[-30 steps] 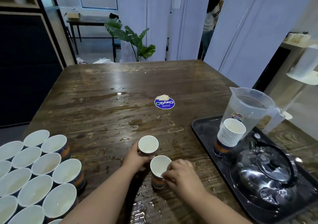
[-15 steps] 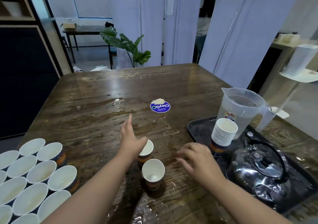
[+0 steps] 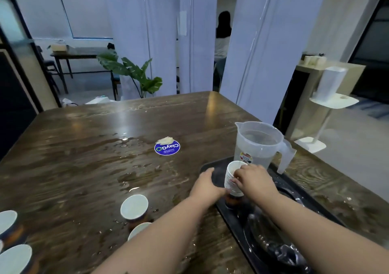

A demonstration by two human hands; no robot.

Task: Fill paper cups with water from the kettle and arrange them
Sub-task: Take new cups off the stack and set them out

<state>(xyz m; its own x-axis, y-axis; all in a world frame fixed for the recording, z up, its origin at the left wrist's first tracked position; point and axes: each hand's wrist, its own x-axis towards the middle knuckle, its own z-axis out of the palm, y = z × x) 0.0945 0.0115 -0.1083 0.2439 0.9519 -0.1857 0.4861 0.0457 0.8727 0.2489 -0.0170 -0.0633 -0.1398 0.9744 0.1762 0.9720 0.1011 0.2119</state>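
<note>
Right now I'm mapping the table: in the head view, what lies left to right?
Cup cluster → lone cup → blue sticker → left hand → cup stack → pitcher.

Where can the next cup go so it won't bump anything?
Free: the wet brown wooden table between the round blue sticker and the two loose paper cups.
Crowded: the black tray, with the clear plastic jug, cup stack and both hands.

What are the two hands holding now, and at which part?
The right hand grips the stack of white paper cups on the black tray, its fingers near the upper rims. The left hand touches the stack's lower side.
</note>
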